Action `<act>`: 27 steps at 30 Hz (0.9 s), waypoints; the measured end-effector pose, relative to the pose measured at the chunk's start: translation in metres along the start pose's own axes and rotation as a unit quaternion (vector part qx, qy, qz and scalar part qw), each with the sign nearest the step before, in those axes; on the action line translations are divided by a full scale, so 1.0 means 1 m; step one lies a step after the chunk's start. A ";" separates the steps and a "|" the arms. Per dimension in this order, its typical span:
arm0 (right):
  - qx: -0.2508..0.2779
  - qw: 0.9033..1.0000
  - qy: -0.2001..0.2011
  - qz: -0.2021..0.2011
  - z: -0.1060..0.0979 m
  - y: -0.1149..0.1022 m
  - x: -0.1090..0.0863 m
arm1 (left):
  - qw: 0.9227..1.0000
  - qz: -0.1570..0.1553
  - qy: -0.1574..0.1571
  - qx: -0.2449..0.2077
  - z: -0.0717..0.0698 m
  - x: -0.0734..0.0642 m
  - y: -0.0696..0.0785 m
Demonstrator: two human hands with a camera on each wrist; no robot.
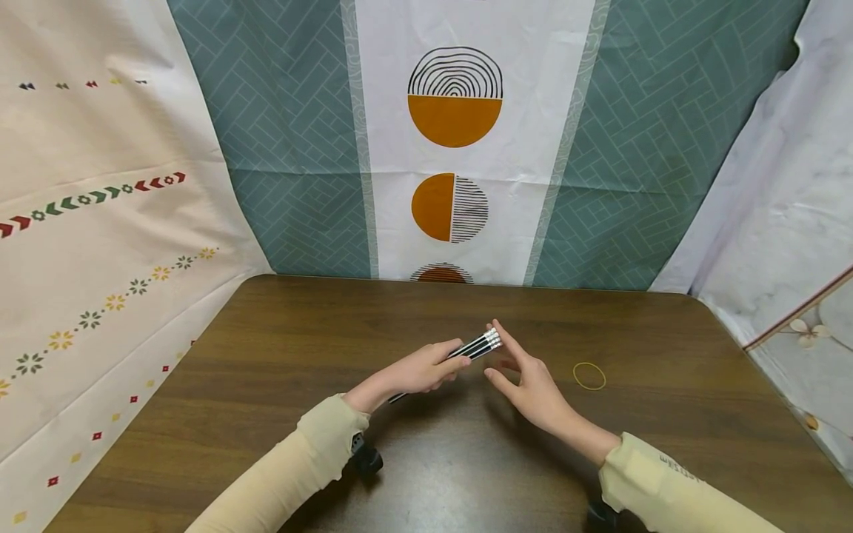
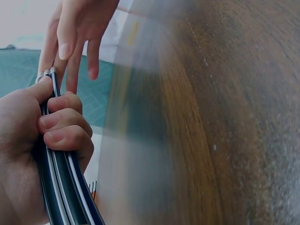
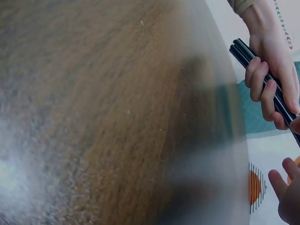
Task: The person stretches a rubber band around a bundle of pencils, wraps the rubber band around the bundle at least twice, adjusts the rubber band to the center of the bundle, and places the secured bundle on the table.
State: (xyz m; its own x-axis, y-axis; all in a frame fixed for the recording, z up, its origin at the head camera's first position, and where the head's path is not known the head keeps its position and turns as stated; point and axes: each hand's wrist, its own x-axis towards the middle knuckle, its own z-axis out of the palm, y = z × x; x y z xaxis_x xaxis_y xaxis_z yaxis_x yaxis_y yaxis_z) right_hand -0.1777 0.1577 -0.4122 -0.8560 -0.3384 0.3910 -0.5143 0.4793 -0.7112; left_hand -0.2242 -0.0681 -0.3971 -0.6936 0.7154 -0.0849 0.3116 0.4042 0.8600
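My left hand grips a bundle of black pencils with white stripes above the table. Their silver ends point up and to the right, toward my right hand. In the left wrist view, the curled fingers wrap round the pencils, and the thumb lies along them near the silver ends. My right hand has its fingers extended and spread, with the index fingertip right at those ends. In the right wrist view, the other ends of the pencils stick out behind the left hand.
A thin yellow rubber band lies on the brown wooden table, to the right of my right hand. Patterned cloths hang at the back and along both sides of the table.
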 end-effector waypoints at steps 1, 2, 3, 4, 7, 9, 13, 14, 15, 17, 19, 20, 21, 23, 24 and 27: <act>-0.004 1.000 -0.002 -0.002 0.000 0.000 0.000 | 1.000 0.000 -0.001 -0.001 0.000 0.000 0.000; -0.007 1.000 -0.003 -0.003 0.000 0.000 0.000 | 1.000 -0.001 -0.001 -0.002 0.000 0.000 0.000; -0.009 1.000 -0.005 -0.006 0.000 0.000 0.000 | 1.000 -0.001 -0.002 -0.004 0.000 0.000 0.000; -0.011 1.000 -0.006 -0.007 0.000 0.000 0.000 | 1.000 -0.001 -0.003 -0.005 0.000 0.000 0.000; -0.011 1.000 -0.017 -0.008 0.000 0.001 0.000 | 1.000 -0.003 -0.006 -0.009 0.000 0.000 0.000; -0.009 1.000 -0.026 -0.009 -0.002 0.001 0.000 | 1.000 -0.003 -0.008 -0.009 0.000 -0.001 -0.001; 0.000 0.999 -0.047 -0.007 -0.007 0.004 -0.002 | 1.000 0.002 -0.006 0.005 0.001 -0.002 -0.004; 0.001 0.999 -0.049 -0.006 -0.009 0.005 -0.002 | 1.000 0.004 -0.003 0.008 0.002 -0.002 -0.004; 0.001 0.999 -0.051 -0.005 -0.012 0.006 -0.003 | 1.000 0.008 0.000 0.013 0.002 -0.002 -0.005; -0.004 0.999 -0.049 -0.004 -0.018 0.009 -0.003 | 1.000 0.017 0.006 0.023 0.002 -0.002 -0.006; -0.020 0.999 -0.043 -0.006 -0.026 0.013 -0.004 | 0.999 0.027 0.011 0.034 0.002 -0.002 -0.006; -0.033 0.999 -0.040 -0.005 -0.030 0.015 -0.004 | 0.999 0.031 0.014 0.042 0.002 -0.001 -0.006; -0.047 0.998 -0.036 -0.007 -0.035 0.018 -0.004 | 0.998 0.036 0.016 0.052 0.002 -0.001 -0.007; -0.078 0.997 -0.027 -0.008 -0.047 0.023 -0.006 | 0.996 0.040 0.021 0.073 0.002 -0.001 -0.007; -0.095 0.995 -0.026 -0.009 -0.053 0.026 -0.006 | 0.995 0.041 0.025 0.086 0.002 -0.001 -0.008; -0.158 0.987 -0.028 -0.004 -0.072 0.037 -0.010 | 0.992 0.042 0.033 0.116 0.002 -0.001 -0.008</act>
State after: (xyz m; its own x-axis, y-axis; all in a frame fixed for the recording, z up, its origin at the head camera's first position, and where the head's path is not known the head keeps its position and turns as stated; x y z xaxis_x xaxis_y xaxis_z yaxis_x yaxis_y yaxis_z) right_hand -0.1920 0.2369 -0.4002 -0.8521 -0.3837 0.3559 -0.5195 0.7026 -0.4862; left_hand -0.2247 -0.0708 -0.4048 -0.6976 0.7162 0.0217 0.5057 0.4706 0.7230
